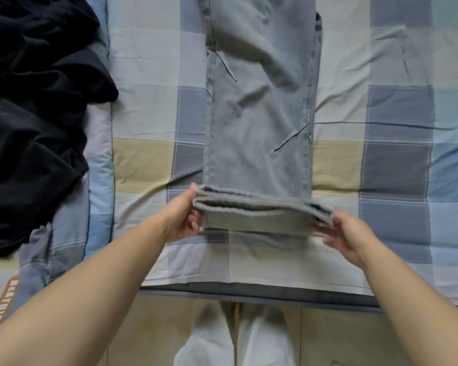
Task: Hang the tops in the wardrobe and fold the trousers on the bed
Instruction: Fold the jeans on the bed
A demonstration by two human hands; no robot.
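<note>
Light grey jeans (259, 101) lie lengthwise down the middle of the bed, folded in half so one leg covers the other. Their hem end (257, 210) is lifted a little off the bedspread and curls back toward me. My left hand (185, 215) grips the left corner of the hems, thumb on top. At the right corner, my right hand (347, 233) holds the hems with fingers under the cloth. The waist end runs out of view at the top.
A heap of black clothing (37, 114) covers the bed's left side. The checked bedspread (397, 143) in blue, grey and beige reaches the bed's near edge (249, 291). Below it are my pale trousers and a tan floor. A grey garment with a lettered band hangs at lower left.
</note>
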